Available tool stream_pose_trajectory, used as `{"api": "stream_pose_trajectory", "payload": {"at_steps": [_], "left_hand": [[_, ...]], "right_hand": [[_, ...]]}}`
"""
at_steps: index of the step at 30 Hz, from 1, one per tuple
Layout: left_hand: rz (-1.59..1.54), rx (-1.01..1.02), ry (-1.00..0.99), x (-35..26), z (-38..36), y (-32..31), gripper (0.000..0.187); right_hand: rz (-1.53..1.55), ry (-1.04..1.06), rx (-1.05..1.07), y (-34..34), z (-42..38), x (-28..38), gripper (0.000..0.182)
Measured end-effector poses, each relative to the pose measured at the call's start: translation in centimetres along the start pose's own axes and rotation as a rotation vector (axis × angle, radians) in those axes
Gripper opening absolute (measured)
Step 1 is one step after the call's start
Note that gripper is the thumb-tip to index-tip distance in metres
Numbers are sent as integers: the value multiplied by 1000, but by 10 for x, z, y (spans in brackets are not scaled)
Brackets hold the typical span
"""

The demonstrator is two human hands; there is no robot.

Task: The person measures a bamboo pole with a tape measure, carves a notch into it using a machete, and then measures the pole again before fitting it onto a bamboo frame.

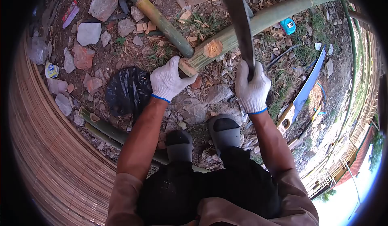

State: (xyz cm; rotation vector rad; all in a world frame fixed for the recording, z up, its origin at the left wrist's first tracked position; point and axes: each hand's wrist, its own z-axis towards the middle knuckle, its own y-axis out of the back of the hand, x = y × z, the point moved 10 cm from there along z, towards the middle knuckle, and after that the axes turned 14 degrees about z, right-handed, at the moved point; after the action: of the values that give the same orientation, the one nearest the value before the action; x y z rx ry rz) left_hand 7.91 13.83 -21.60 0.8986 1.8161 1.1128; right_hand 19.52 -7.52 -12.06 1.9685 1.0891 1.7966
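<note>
My left hand (169,80), in a white glove, grips the cut end of a green bamboo pole (266,20) that runs up to the right. A notch with pale chipped wood (213,48) shows just beyond the glove. My right hand (252,87), also gloved, is closed on the handle of a long dark machete blade (239,15), which rises across the pole. Both hands sit above my two grey shoes (202,139).
A second bamboo pole (161,20) lies to the upper left. A black plastic bag (127,90), rocks (89,32) and wood chips litter the ground. A hand saw (305,89) lies right, a blue tape measure (288,25) above it. Woven bamboo matting (44,153) borders the left.
</note>
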Motion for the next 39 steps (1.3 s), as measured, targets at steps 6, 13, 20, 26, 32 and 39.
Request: {"api": "stream_pose_trajectory", "payload": {"at_steps": [6,13,20,26,32,39], "left_hand": [[-4,-129,-66,-4,2,2,70],[-24,-34,-29,-3,2,3,70],[0,-29,-28,-1,5,6,71],[16,37,-22,2,1,-4,71],[-21,181,-21,-5,1,9,72],[45,217,-2,-12,7,19,76]], "right_hand": [[-91,106,46,13,7,17,29],[-296,123,191,-13,13,-7,31],[-102,58,184,-24,1,-28,40],[94,-94,54,-5,-7,-20,37],[-226,19,30,-17,-23,-17,34],[-316,-86,78,-42,-49,-31,35]]}}
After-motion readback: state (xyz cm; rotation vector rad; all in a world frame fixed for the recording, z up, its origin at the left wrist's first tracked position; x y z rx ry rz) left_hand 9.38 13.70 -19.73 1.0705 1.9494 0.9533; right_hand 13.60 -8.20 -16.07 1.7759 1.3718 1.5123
